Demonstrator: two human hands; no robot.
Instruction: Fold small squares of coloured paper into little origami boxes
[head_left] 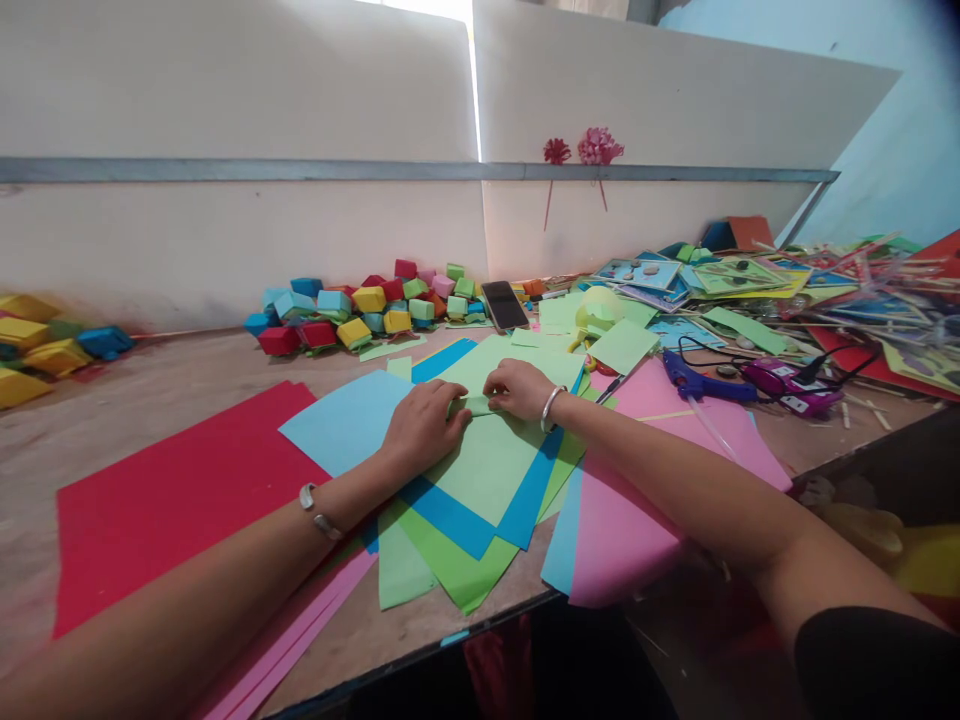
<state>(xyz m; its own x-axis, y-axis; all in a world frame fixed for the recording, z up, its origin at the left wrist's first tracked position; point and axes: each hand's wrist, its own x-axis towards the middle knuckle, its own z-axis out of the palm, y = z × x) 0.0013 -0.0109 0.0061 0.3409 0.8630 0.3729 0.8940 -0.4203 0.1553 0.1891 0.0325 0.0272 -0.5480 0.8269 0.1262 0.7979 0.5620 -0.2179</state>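
Observation:
Between my two hands lies a small folded strip of light green paper (475, 405), above a stack of coloured sheets. My left hand (424, 425) has its fingers closed on the strip's left end. The right end is pinched by my right hand (521, 390), thumb and fingertips together. Directly beneath is a large pale green sheet (487, 480), with blue sheets (457, 525) and brighter green sheets (457, 580) showing under it. A light blue sheet (345, 415) sticks out by my left wrist.
Red sheets (187, 490) lie at left, pink sheets (645, 490) at right. Small folded paper boxes (367, 300) and a phone (505, 305) sit toward the wall. A blue glue gun (697, 380) with cables rests at right, before piled paper crafts (735, 275).

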